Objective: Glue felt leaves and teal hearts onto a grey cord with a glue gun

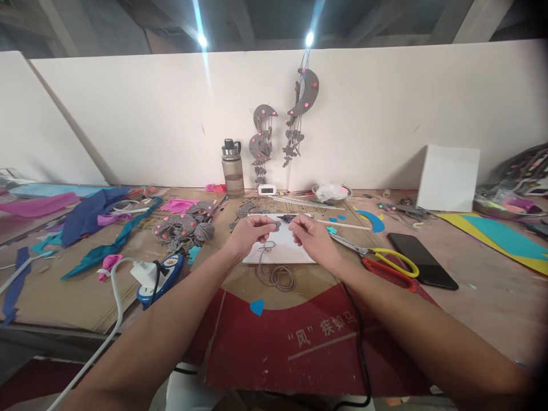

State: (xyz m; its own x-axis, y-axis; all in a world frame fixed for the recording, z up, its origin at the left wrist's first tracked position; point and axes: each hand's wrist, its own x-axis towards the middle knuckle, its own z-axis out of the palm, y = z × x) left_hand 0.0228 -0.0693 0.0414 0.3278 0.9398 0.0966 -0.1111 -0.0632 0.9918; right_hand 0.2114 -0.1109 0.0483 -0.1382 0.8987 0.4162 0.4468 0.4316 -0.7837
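My left hand (250, 231) and my right hand (311, 235) are close together over a white sheet (282, 251) in the middle of the table. Both pinch a grey string (274, 271) and a small grey felt piece (277, 225) between the fingertips. The string hangs from my fingers, loops on the sheet and ends in a loose coil just in front of it. A small blue heart (257, 307) lies on the red cardboard nearer to me.
Yellow-handled scissors (381, 255) and a black phone (422, 260) lie right of my hands. At left are grey felt pieces with pink dots (184, 224), a white plug (145, 273) and coloured scraps. A water bottle (232, 167) and hanging moon ornaments (305, 97) stand at the wall.
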